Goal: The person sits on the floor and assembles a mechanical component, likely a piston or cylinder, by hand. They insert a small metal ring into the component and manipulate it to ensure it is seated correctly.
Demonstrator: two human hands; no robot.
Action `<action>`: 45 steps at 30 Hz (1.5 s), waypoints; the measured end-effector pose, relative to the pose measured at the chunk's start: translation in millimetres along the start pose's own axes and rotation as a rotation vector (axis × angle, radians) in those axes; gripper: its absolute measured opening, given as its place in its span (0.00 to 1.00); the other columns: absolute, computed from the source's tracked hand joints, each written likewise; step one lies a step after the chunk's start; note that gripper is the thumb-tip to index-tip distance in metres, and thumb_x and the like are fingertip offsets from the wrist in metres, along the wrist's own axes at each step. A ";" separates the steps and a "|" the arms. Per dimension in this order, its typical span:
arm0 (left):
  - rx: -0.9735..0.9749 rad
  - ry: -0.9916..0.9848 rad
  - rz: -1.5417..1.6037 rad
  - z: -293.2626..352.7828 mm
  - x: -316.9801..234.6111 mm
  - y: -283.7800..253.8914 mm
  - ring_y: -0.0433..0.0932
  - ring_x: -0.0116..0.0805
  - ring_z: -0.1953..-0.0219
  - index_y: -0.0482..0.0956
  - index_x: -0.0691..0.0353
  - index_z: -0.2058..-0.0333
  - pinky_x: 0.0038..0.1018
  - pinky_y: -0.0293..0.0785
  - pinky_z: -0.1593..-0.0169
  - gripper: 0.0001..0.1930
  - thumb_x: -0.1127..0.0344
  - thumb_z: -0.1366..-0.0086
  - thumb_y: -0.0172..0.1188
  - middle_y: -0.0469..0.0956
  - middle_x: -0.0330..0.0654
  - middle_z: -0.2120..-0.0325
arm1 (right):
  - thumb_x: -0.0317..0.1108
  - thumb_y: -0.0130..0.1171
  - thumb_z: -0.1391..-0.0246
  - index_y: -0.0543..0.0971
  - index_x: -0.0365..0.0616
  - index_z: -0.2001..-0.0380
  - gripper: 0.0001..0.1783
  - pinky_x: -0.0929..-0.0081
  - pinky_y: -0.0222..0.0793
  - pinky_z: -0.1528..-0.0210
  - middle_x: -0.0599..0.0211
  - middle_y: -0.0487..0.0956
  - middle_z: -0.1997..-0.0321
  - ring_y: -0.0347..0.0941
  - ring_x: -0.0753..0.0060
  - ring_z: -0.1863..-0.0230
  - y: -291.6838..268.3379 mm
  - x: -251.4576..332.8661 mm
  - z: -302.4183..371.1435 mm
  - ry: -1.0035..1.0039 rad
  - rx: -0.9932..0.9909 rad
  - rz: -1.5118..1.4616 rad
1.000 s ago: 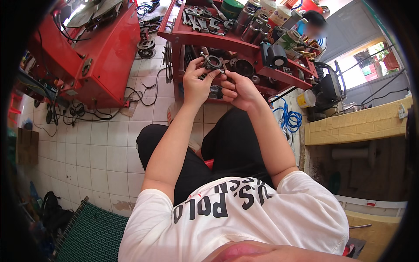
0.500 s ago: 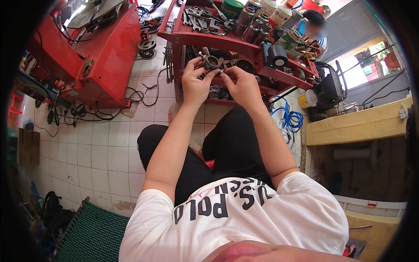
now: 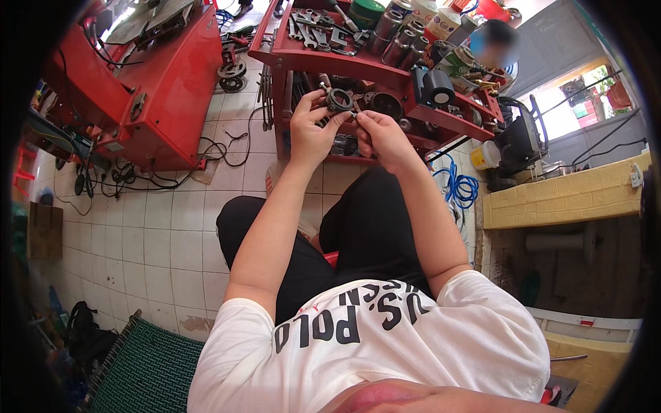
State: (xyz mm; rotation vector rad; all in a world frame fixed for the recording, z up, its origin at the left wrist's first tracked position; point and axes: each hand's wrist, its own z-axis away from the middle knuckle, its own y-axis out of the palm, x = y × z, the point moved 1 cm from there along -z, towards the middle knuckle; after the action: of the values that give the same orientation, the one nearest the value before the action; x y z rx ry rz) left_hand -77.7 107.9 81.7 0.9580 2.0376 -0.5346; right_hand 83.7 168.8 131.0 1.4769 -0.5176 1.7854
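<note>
In the head view, a dark ring-shaped metal part (image 3: 332, 102) is held at the upper middle of the frame, in front of the lower shelf of a red tool cart (image 3: 276, 61). It is gripped between the thumb and fingers of the left hand (image 3: 311, 132). At its right side, a small metal end (image 3: 354, 114) is pinched by the thumb and forefinger of the right hand (image 3: 387, 140); whether this is a separate piece cannot be told. The fingertips of both hands are near each other. On the cart's top, wrenches (image 3: 315, 34) and metal cans (image 3: 385, 31) are placed. At upper left, a red machine (image 3: 165, 89) is seen.
</note>
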 end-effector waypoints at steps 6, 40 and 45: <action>0.030 -0.012 0.008 0.6 3.1 3.9 0.80 0.41 0.47 0.91 0.59 0.60 0.34 0.74 0.43 0.11 0.64 0.41 0.75 0.79 0.43 0.47 | 0.38 0.50 0.27 0.76 0.40 0.61 0.12 0.79 0.61 0.80 0.78 0.71 0.77 0.65 0.84 0.83 7.6 2.2 0.5 -0.096 -0.107 0.249; -0.055 0.064 -0.126 1.5 2.9 0.9 0.79 0.42 0.47 0.90 0.62 0.61 0.34 0.74 0.44 0.11 0.66 0.42 0.75 0.79 0.45 0.48 | 0.36 0.56 0.31 0.78 0.36 0.57 0.12 0.78 0.68 0.79 0.68 0.82 0.73 0.74 0.81 0.77 10.2 -3.8 -2.6 -0.383 -0.248 0.608; -0.039 0.106 -0.140 3.1 4.2 2.6 0.78 0.42 0.47 0.90 0.62 0.61 0.34 0.74 0.43 0.11 0.66 0.42 0.75 0.79 0.45 0.48 | 0.43 0.49 0.26 0.77 0.40 0.63 0.18 0.80 0.64 0.81 0.70 0.79 0.77 0.69 0.82 0.83 2.3 -10.3 -7.6 -0.081 -0.146 0.242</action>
State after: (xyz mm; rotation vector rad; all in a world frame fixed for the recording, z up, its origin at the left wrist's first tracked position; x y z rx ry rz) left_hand -75.8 109.4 76.4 0.8409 2.2137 -0.5253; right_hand 77.6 169.8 119.6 1.4382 -0.8813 1.8316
